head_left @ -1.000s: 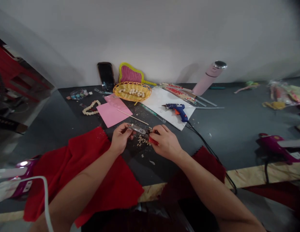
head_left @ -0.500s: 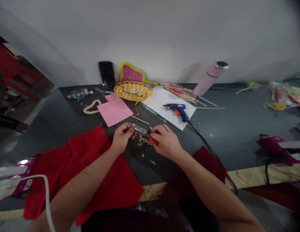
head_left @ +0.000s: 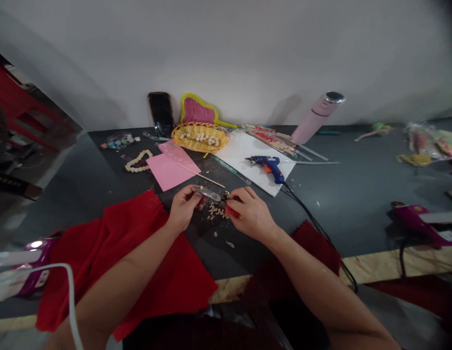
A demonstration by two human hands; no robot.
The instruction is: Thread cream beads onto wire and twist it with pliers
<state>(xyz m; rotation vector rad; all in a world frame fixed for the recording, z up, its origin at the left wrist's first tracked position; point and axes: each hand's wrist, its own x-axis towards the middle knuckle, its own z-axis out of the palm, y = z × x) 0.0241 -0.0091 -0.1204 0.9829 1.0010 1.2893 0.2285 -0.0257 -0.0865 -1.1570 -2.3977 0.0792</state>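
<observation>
My left hand (head_left: 182, 206) pinches one end of a flat grey tool (head_left: 208, 193) with a round spot near its middle; its exact kind cannot be made out. My right hand (head_left: 251, 211) is closed around the tool's other end, where a red part (head_left: 231, 211) shows under the fingers. The tool tilts down to the right, over a small heap of pale wooden bits (head_left: 216, 212) on the dark table (head_left: 146, 182). A thin wooden stick (head_left: 204, 176) lies just beyond both hands. My fingers hide much of the tool.
A blue glue gun (head_left: 268, 165) lies on white board (head_left: 244, 150), its cord trailing right. Behind are a yellow basket (head_left: 200, 147), pink paper (head_left: 171, 171), a phone (head_left: 161, 114) and a pink bottle (head_left: 315, 119). Red cloth (head_left: 164, 272) covers the front left.
</observation>
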